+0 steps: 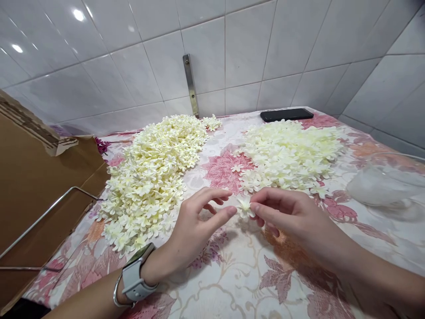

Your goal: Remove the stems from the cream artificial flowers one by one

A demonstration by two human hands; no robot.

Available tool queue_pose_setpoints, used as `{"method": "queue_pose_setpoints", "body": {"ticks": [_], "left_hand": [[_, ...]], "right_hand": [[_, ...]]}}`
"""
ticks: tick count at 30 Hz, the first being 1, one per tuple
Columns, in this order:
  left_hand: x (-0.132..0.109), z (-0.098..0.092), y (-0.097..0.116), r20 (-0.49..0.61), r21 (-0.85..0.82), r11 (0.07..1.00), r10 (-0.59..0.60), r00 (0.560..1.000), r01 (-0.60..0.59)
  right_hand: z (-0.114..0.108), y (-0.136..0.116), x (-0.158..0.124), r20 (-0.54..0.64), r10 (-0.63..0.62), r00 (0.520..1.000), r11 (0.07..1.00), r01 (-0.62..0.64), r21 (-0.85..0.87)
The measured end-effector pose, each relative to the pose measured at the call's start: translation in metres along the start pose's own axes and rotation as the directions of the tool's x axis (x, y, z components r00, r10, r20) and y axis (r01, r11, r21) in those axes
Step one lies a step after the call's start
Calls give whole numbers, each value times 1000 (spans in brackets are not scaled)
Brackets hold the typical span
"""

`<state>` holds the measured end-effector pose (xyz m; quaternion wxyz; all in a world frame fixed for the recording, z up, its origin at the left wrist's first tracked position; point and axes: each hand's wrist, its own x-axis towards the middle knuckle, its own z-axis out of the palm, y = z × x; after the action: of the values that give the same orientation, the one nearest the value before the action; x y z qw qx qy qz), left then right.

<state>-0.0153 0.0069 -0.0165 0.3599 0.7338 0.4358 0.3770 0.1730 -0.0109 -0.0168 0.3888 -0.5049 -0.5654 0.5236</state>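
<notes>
Between thumb and fingers my right hand (282, 210) pinches a small pale yellow-white artificial flower (245, 207) by its right side. My left hand (201, 219) is just left of that flower, thumb and index finger apart, with nothing seen between them. On its wrist are a watch with a grey strap and a metal bangle. A tall heap of cream flowers (156, 173) lies to the left. Beyond my right hand spreads a flatter pile of paler petal pieces (288, 153). One loose blossom (237, 168) rests between the two piles.
A floral tablecloth (229, 283) covers the table. At the back right lies a black phone (287, 115). A translucent container (381, 184) stands at the right. Along the left are a cardboard box (40, 190) and a bent metal rod (43, 215). White tiled walls close off the back.
</notes>
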Motion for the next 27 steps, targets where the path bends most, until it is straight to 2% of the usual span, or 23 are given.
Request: {"method": "queue_pose_setpoints", "body": {"ticks": [4,7,12,16,19,24,27], "left_hand": [[-5,1,3,17,76,988,132,991,-133],[-6,1,4,59,71,989,128,990,-132],[-2,0,5,49,-65,998,27,998,-24],[4,-1,3,-46,-201,971,-139,989,128],[4,-1,2,-86,-224,962,-179,980,156],[-1,1,3,-57,-39,999,25,998,-27],[-4,2,3,-20,15,994,110,994,-109]], "right_hand": [[5,-5,-5,52,-17,998,999,19,-41],[8,-6,-7,97,-32,995,996,40,-79],[9,-6,-6,84,-37,996,992,47,-120],[7,-6,-6,45,-4,999,996,8,-92],[5,-5,-5,-28,40,999,999,-41,-28],[5,-2,-3,-102,32,994,999,-34,-15],[8,-3,-5,-54,-9,999,998,5,-68]]}}
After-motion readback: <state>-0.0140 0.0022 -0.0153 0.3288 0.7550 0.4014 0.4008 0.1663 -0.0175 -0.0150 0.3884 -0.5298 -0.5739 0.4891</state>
